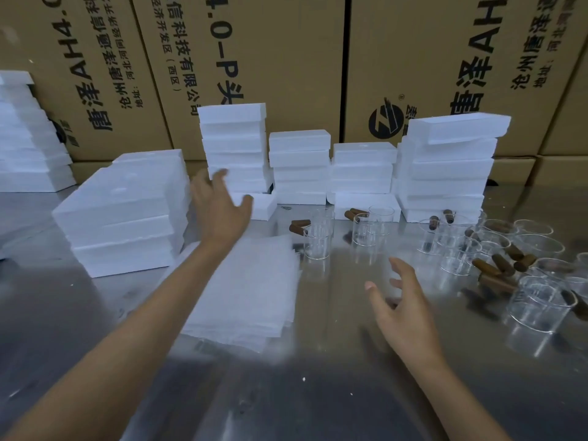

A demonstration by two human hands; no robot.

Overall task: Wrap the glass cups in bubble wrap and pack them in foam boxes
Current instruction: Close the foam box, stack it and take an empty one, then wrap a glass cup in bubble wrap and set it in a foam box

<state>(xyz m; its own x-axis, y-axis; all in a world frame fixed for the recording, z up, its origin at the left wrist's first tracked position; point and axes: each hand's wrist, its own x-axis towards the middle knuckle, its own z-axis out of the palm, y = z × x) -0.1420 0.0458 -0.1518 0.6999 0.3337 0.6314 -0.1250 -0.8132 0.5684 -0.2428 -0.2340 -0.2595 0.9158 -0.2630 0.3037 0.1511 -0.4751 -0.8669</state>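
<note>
Your left hand [219,206] was stretched out toward the far middle of the steel worktop [318,393], fingers [219,175] spread and released, holding nothing. It hung in front of the tallest foam box stack [234,148], just beside the low foam box [262,205] at that stack's foot; you could not tell from this view whether it touched either. Your right hand [402,308] hovered nearer, right of centre, its fingers loosely fanned and released too, with bare steel beneath it.

Between your forearms lay the pile of bubble wrap sheets [251,291], flat on the worktop, its far corner close to a single glass cup [316,241] standing upright. Two more cups [370,227] stood together a little farther right, and a crowded group of glass cups [509,259] filled the right side, one large cup [541,303] nearest you. Brown cylindrical pieces [496,268] lay scattered among them, and some seemed attached to the cups' sides, though blur made that uncertain.

A broad stack of foam slabs [127,211] sat on the left, near your left forearm. More stacks of foam boxes [445,167] lined the far edge, with another at the far left [28,138]. Behind everything stood printed cardboard cartons [286,52].
</note>
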